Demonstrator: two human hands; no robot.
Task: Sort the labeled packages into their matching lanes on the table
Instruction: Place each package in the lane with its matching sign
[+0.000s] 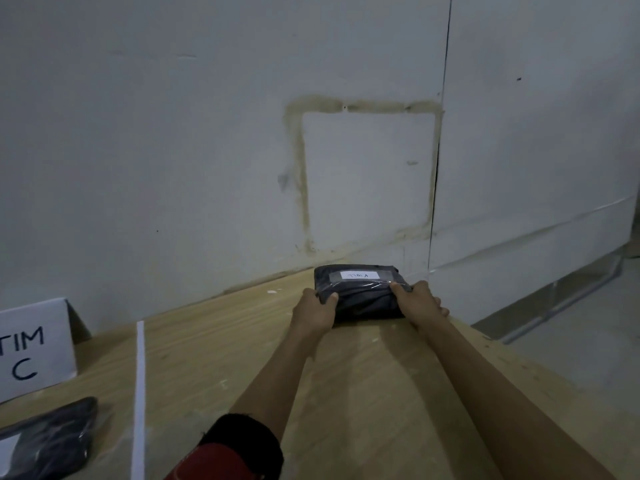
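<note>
On the white label (358, 275) atop the dark package (363, 303), just past the thumbs of the left hand (313, 306) and right hand (420, 299): handwriting, upside down, seemingly "TIM" plus one letter too small to tell. Far left of the left hand, upright on the tabletop (207, 358), a white sign card (34, 348): "TIM" above "C", its left side cut off. Nearer than that card, a second package (52, 441), its white label unreadable.

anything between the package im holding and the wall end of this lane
Nothing visible: the left hand and right hand grip the package, which lies at the table's far end, close to the wall.
</note>
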